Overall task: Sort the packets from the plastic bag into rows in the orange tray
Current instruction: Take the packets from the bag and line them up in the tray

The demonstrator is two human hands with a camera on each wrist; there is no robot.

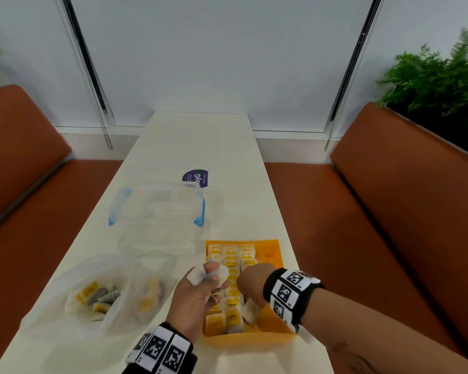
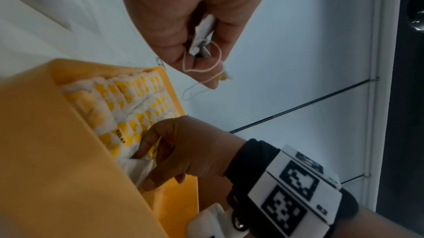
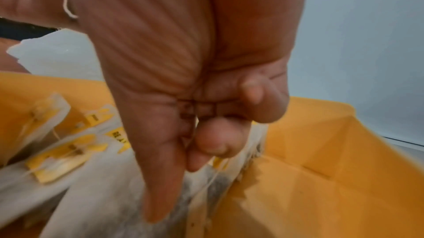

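The orange tray (image 1: 271, 254) holds rows of white tea-bag packets with yellow tags (image 1: 231, 259). My right hand (image 1: 250, 295) is down in the tray's near end and pinches one packet (image 1: 250, 311) beside the rows. In the right wrist view, thumb and forefinger (image 3: 160, 178) grip that packet (image 3: 213, 187) by its top edge. My left hand (image 1: 211, 272) hovers at the tray's left edge and holds a few packets (image 1: 223, 273) between curled fingers, their strings dangling (image 2: 201, 68). The clear plastic bag (image 1: 65, 317) lies at the left with more packets (image 1: 97, 295) inside.
A clear box with blue clips (image 1: 157, 206) stands behind the bag and tray, with a purple sticker (image 1: 195, 178) beyond it. The white table (image 1: 200, 141) is narrow, with orange bench seats (image 1: 362, 238) on both sides. A plant (image 1: 438, 76) stands at the far right.
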